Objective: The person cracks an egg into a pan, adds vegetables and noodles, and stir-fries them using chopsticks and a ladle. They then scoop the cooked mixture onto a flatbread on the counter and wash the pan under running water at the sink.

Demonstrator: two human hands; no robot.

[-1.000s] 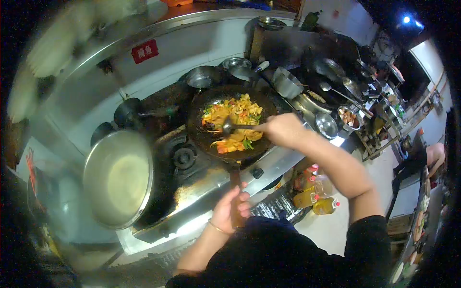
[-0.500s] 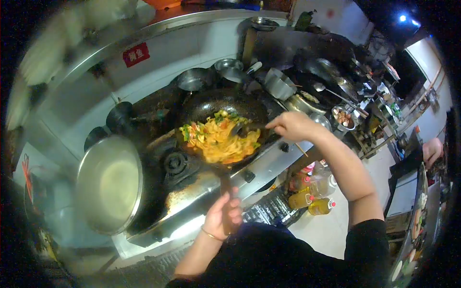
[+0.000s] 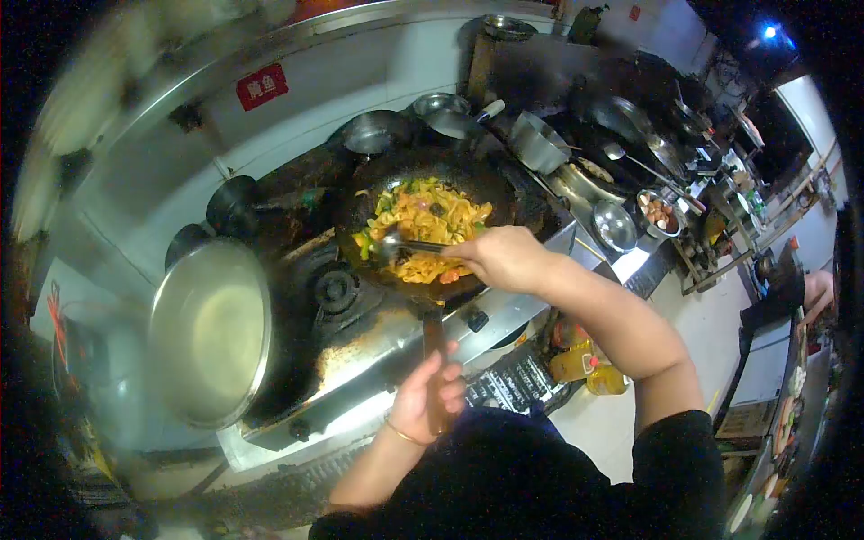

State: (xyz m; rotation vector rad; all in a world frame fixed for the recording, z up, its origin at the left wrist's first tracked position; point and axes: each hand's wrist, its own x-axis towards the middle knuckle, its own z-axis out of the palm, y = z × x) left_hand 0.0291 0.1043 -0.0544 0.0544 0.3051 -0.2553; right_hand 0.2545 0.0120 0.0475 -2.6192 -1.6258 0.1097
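A dark wok sits over the stove, and noodle-like yellow food with green and red pieces lies in it. Its wooden handle points toward me. My left hand is closed around that handle, fingers wrapped from the right side. Above the near right rim is my right hand, closed on the handle of a metal ladle. The ladle's bowl touches the food at the wok's left side. Part of the ladle's handle is hidden in my right hand.
Left of the stove stands a large metal basin of pale liquid. A bare burner lies between it and the wok. Pans and a saucepan stand behind. Oil bottles are below right. Another person's arm shows far right.
My right hand has moved left and nearer to me, sweeping the ladle from the wok's right side to its left. The food has shifted in the wok. My left hand keeps its grip.
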